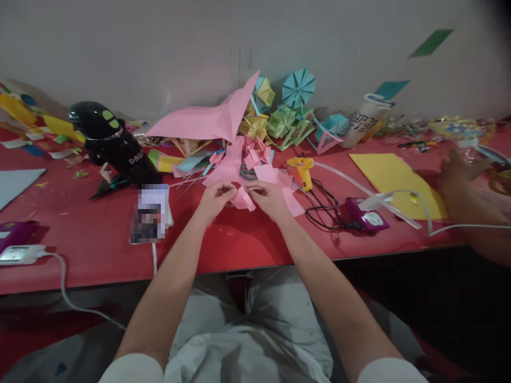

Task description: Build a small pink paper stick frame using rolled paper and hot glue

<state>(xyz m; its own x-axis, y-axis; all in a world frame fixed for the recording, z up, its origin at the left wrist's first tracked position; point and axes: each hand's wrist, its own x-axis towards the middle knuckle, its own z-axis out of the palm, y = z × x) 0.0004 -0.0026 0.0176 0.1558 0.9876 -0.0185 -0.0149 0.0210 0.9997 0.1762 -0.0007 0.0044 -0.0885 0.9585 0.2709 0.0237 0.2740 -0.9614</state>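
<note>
A small folded pink paper piece (pixel 242 198) sits just above the red table (pixel 99 239), pinched between both hands; the left hand (pixel 213 199) and right hand (pixel 270 198) have fingertips closed on it; just beyond lies a pink scrap pile (pixel 239 162); to the right, a yellow glue gun (pixel 303 169); to the left, a phone (pixel 151 213).

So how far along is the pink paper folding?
Done: a pile of folded pink pieces, mid-table. In hand: left hand and right hand pinch one pink piece. Left: a big pink sheet looks uncut; the glue gun lies untouched.
</note>
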